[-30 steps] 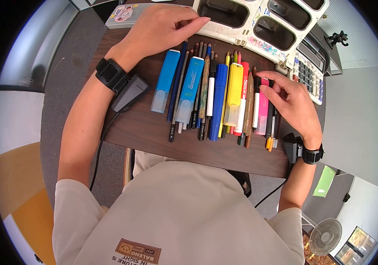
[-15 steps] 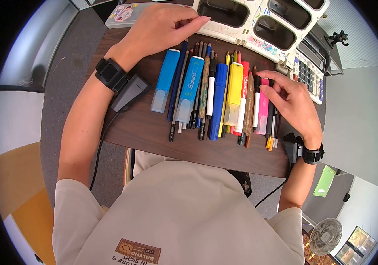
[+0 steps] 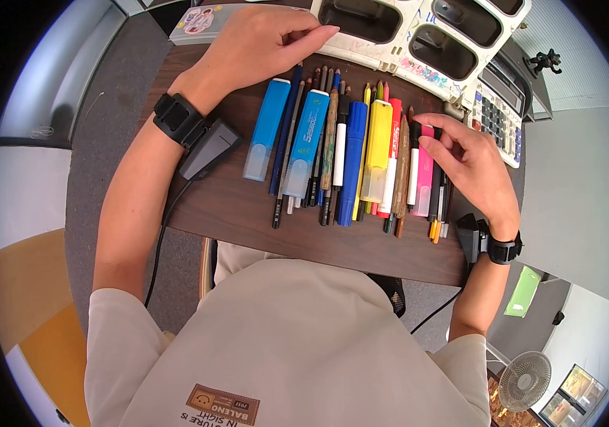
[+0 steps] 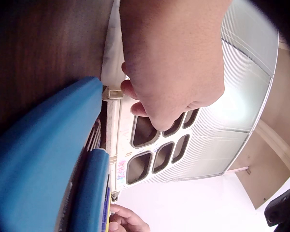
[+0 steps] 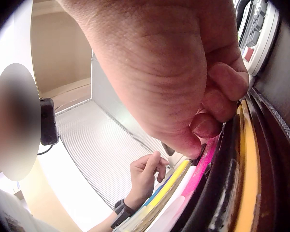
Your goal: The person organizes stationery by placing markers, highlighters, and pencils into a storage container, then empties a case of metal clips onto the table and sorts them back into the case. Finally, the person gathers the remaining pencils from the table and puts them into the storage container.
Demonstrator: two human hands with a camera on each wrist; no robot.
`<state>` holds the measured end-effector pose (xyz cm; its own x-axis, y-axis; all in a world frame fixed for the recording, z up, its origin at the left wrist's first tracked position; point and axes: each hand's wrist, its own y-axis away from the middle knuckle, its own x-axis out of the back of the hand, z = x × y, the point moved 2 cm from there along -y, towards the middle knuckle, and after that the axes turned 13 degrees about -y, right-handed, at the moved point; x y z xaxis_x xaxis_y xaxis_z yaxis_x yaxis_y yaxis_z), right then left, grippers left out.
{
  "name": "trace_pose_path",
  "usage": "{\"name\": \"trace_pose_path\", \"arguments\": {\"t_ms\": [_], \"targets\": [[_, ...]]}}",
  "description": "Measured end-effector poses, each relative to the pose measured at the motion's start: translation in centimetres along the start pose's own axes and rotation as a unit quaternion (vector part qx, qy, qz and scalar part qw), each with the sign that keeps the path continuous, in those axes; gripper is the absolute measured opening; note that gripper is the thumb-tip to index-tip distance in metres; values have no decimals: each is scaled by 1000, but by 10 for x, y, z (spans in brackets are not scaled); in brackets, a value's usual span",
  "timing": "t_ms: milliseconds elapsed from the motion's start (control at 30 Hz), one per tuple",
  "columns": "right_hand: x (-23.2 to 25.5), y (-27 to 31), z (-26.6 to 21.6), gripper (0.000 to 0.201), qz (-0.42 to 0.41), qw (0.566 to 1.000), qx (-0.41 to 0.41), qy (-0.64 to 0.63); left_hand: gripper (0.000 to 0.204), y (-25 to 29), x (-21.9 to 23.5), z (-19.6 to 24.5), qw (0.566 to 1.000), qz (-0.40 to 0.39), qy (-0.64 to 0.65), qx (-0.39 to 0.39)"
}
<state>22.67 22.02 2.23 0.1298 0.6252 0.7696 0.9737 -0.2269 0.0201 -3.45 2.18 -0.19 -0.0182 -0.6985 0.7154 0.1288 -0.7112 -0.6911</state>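
Pens, pencils and markers lie side by side on the dark table (image 3: 297, 242). My left hand (image 3: 251, 46) is beyond the light-blue highlighters (image 3: 267, 128), at the near edge of the white case (image 3: 354, 51), fingers loosely curled, nothing seen in them. At the row's right part, my right hand (image 3: 475, 156) pinches the black cap of a white marker (image 3: 412, 178) between thumb and forefinger, beside a pink highlighter (image 3: 424, 167). The right wrist view has the thumb against a black cap by the pink highlighter (image 5: 203, 164); the other fingers are curled. A yellow highlighter (image 3: 378, 149) lies mid-row.
The case's dark compartments face up behind the row. A calculator (image 3: 496, 117) stands at the back right, and a grey box with stickers (image 3: 201, 21) at the back left. Black cables hang from the wrist cameras. A fan (image 3: 525, 381) is at the lower right.
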Motion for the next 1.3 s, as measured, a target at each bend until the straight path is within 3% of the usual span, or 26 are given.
{"name": "trace_pose_path", "arguments": {"t_ms": [433,533,733,867,967,1233,1300], "targets": [[1,1,-6,32,16,1000,14,-8,30,8,-10,-11,999,-16,-30,-9],[0,6,-26,26,48,997,50,-19,30,6,-10,-7,999,31,-5,-15],[-16,13,-55,40,-71,986,147,-12,28,6,-9,-4,999,33,11,1],[-19,13,-56,41,-89,986,144,5,28,3,-4,-2,1000,19,5,3],[-24,14,-53,43,-52,981,184,-12,32,2,-3,-1,1000,6,7,24],[-27,17,-57,46,-56,985,163,-13,32,4,-5,1,998,50,14,28],[-24,13,-59,46,-57,985,161,-4,31,4,-1,0,999,30,8,30]]}}
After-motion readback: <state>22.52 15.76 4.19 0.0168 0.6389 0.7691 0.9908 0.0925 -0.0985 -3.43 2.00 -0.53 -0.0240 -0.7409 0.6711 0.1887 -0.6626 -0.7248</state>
